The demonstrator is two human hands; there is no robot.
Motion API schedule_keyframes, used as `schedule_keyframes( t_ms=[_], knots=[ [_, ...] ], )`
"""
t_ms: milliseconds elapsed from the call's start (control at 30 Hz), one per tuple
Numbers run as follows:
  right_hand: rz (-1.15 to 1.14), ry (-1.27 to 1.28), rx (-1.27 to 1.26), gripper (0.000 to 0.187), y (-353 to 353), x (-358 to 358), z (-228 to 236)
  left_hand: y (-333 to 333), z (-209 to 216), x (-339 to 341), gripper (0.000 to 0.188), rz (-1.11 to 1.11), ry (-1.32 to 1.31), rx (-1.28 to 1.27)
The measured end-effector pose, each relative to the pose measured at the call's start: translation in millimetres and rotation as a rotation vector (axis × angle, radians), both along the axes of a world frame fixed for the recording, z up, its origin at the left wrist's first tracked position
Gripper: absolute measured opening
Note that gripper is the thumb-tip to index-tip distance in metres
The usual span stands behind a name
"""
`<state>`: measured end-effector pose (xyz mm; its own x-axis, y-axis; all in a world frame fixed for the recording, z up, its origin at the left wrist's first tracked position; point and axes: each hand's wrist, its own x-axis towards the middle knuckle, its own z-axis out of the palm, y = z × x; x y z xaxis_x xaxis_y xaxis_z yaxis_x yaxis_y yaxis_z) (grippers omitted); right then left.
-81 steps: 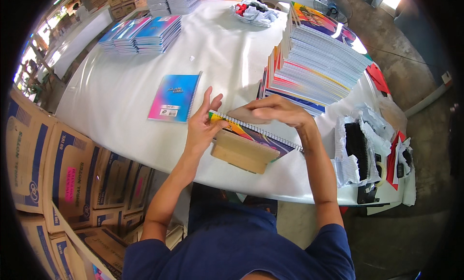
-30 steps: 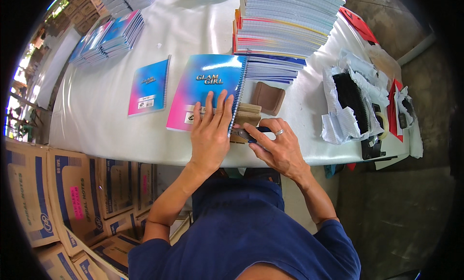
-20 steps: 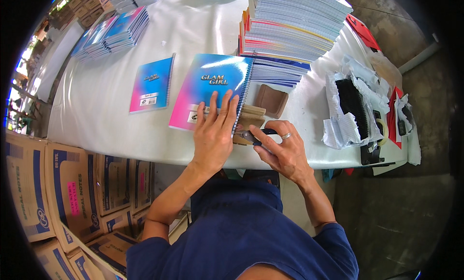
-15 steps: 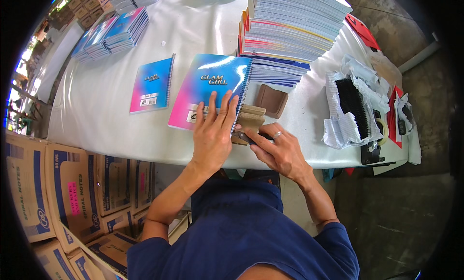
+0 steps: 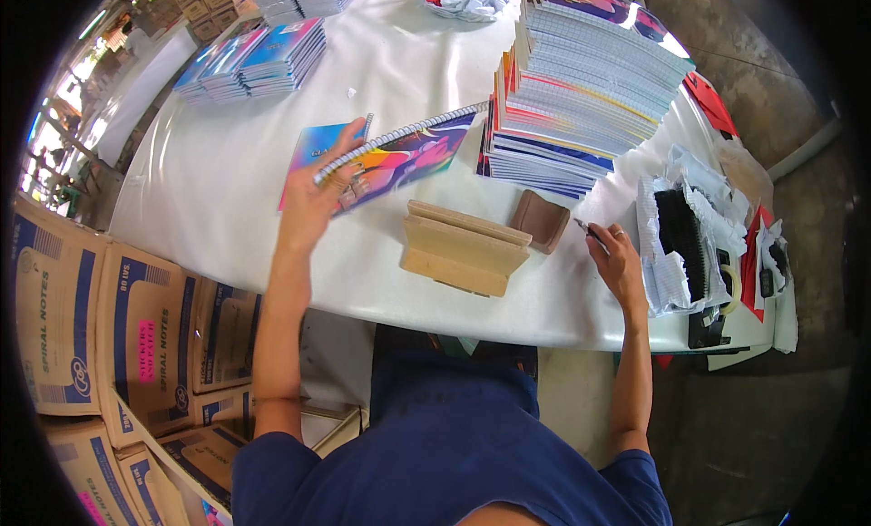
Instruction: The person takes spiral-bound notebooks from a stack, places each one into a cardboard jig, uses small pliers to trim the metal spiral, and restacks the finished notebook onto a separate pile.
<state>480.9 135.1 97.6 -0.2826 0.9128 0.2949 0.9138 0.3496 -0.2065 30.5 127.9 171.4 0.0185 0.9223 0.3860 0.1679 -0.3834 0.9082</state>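
Bench (image 5: 209,176): glossy white cover; it carries the notebooks and the pieces around them
Cartons (image 5: 136,335): brown with dark blue bands; piled at the lower left, beside the bench
Tall stack (image 5: 590,99): many notebooks laid flat, page edges toward the person; on the bench beyond the right hand
Blue-and-pink stacks (image 5: 281,63): several low piles; side by side toward the far left of the bench
Bubble-wrap bundle (image 5: 676,245): torn open on black contents; near the bench's right edge
Spiral notebook (image 5: 413,158): bright multicoloured cover, slightly blurred; held tilted above the bench, its coil uppermost, partly covering a blue-and-pink notebook (image 5: 313,140) that lies there
Cardboard stand (image 5: 464,254): folded brown board on the bench, between the two hands
Left hand (image 5: 311,197): pinching the spiral notebook at its left end, thumb on the cover
Right hand (image 5: 619,261): fingers closed around a small tool, a ring on one finger; just above the bench
Brown pad (image 5: 542,221): just right of the cardboard stand
Small tool (image 5: 592,235): dark handle; tip pointing up and left, toward the brown pad
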Motion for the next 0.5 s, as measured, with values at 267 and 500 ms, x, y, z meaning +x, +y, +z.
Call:
schedule_keyframes(
  t_ms=[267, 500],
  knots=[
    [0.329, 0.766, 0.267, 0.069, 34.0, -154.8, 59.7, 30.5, 9.4, -43.6, 0.088, -0.304, -0.157, 0.105],
    [0.666, 0.787, -0.046, 0.037, 59.6, -236.5, 89.2, 67.8, -10.5, -90.0, 0.083, -0.241, -0.320, 0.080]
  ],
)
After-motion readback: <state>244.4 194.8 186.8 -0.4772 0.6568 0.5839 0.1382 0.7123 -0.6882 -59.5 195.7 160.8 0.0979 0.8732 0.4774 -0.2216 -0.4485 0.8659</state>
